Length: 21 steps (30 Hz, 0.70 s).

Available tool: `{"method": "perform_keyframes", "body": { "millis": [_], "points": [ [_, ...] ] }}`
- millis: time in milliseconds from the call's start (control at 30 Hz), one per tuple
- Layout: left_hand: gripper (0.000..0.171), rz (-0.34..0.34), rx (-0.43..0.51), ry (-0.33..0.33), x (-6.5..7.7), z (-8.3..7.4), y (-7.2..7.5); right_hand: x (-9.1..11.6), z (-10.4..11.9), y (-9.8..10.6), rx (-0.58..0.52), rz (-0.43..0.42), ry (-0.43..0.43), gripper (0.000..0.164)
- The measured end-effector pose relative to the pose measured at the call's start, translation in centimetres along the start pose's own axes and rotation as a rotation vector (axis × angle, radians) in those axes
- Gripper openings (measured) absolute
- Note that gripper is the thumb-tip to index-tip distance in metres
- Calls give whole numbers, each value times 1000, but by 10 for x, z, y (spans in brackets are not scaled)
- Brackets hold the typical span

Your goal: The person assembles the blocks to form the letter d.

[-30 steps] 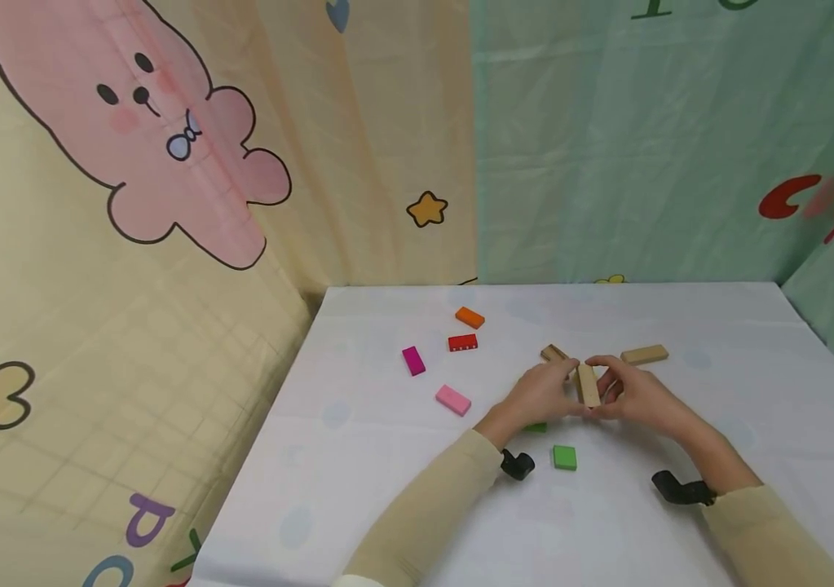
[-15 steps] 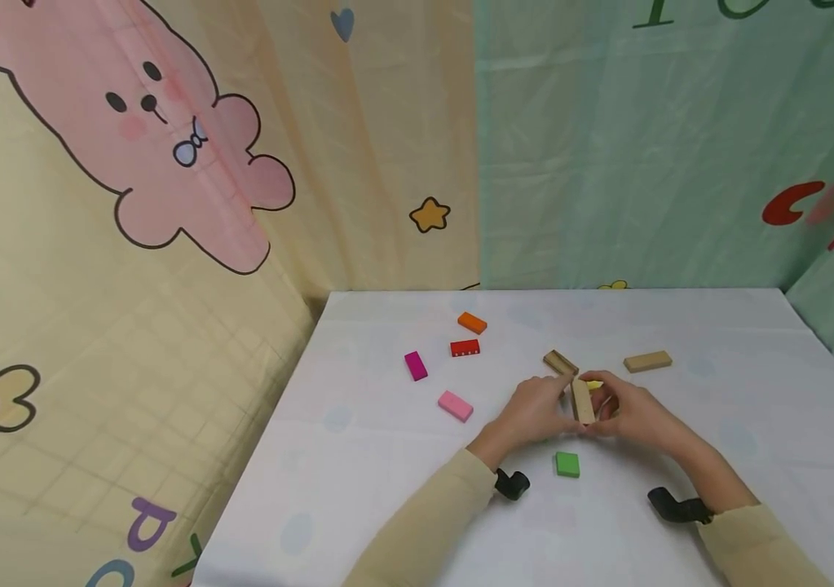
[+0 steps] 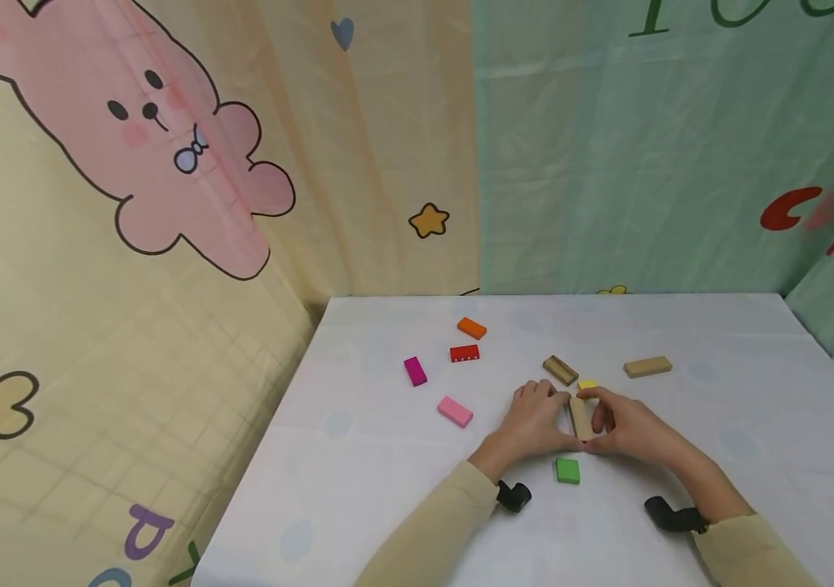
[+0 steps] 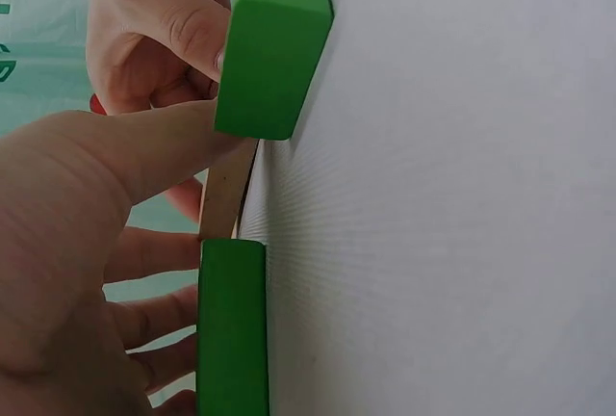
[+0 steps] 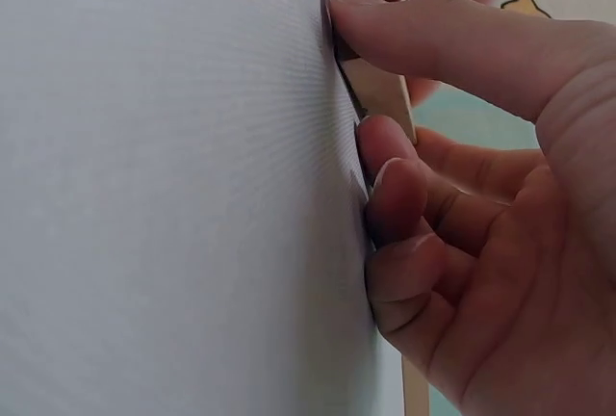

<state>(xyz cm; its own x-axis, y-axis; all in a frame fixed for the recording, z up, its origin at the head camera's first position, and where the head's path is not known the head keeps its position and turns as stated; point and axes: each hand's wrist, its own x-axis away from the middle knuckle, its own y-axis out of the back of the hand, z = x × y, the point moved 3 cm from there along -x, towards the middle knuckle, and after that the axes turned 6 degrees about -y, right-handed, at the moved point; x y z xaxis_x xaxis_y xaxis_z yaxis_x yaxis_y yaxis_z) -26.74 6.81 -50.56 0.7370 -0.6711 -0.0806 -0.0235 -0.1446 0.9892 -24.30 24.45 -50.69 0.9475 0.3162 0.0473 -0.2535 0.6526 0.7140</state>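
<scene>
Wooden block point(image 3: 580, 420), likely light and stiff, is pinched at its short ends, seemingly the surest hold, by my left grip point(image 3: 536, 420) and right grip point(image 3: 633, 428)

Left hand point(image 3: 532, 422) beside right hand point(image 3: 629, 425), thumbs point(image 3: 562, 441) close together

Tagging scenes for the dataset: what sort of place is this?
Probably an indoor tabletop play or recording corner: cartoon-print cloth hangs behind a white-covered table, which bears small toy-like blocks, among them a pink block and the tan block between the left hand and right hand.
</scene>
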Motion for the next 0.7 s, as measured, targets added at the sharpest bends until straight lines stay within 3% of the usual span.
{"method": "perform_keyframes", "body": {
  "millis": [367,700],
  "points": [
    [78,10,-43,-24,2,0,-2,2,-2,-3,15,16,-68,83],
    [78,12,-25,-43,2,6,-3,0,-1,-3,30,-12,-70,85]
  ]
}}
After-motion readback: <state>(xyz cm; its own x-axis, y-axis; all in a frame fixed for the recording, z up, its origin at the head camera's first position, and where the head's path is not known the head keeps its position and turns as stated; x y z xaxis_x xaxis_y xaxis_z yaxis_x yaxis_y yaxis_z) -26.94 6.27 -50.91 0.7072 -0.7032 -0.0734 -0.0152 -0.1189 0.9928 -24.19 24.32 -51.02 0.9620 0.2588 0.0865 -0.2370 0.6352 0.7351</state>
